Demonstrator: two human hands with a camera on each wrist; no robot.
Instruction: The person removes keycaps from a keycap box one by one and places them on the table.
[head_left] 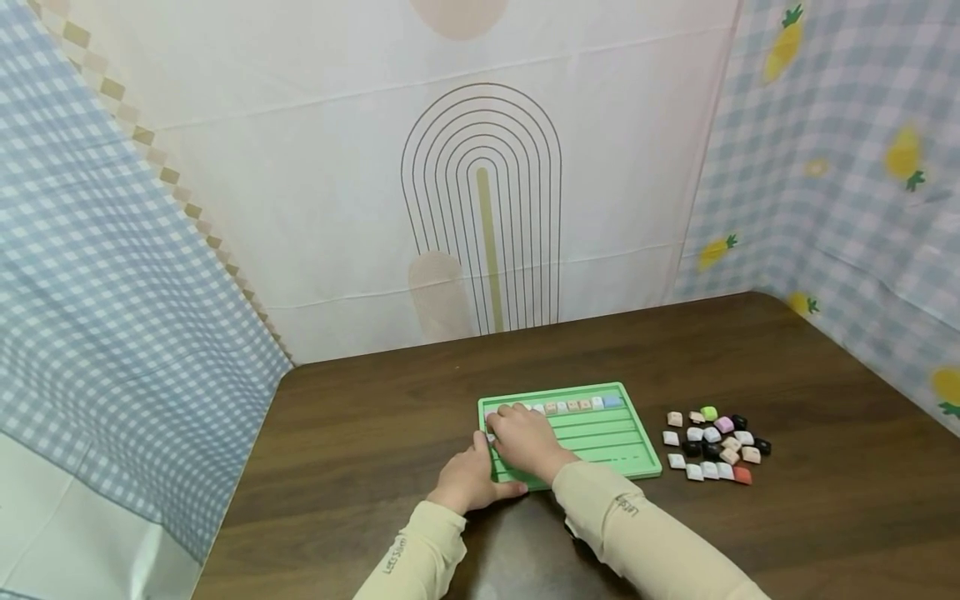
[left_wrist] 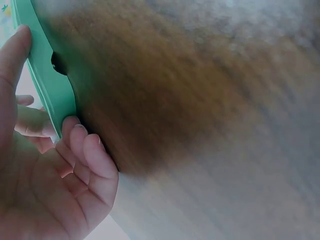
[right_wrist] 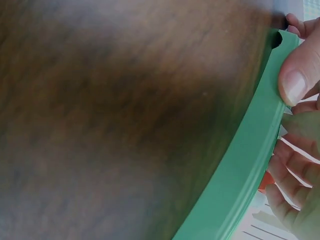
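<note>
A green tray (head_left: 600, 446) with several ridged rows lies on the table. My left hand (head_left: 468, 479) grips its near left corner; the thumb lies along the front edge and the fingers bend against the side. My right hand (head_left: 527, 439) reaches over the left part of the tray, its fingers bent at the second row. A small white keycap (head_left: 491, 437) shows at those fingertips, partly hidden. Keycaps, pale, tan and one wide blue keycap (head_left: 612, 402), line the top row. In the right wrist view the right fingers (right_wrist: 290, 175) show behind the tray wall.
Right of the tray, loose keycaps (head_left: 711, 434) in white, black, tan, pink and green lie on the brown table (head_left: 360, 433). A red keycap (head_left: 742, 475) lies at their near right end. Patterned cloth (head_left: 337, 208) hangs behind the table and at both sides.
</note>
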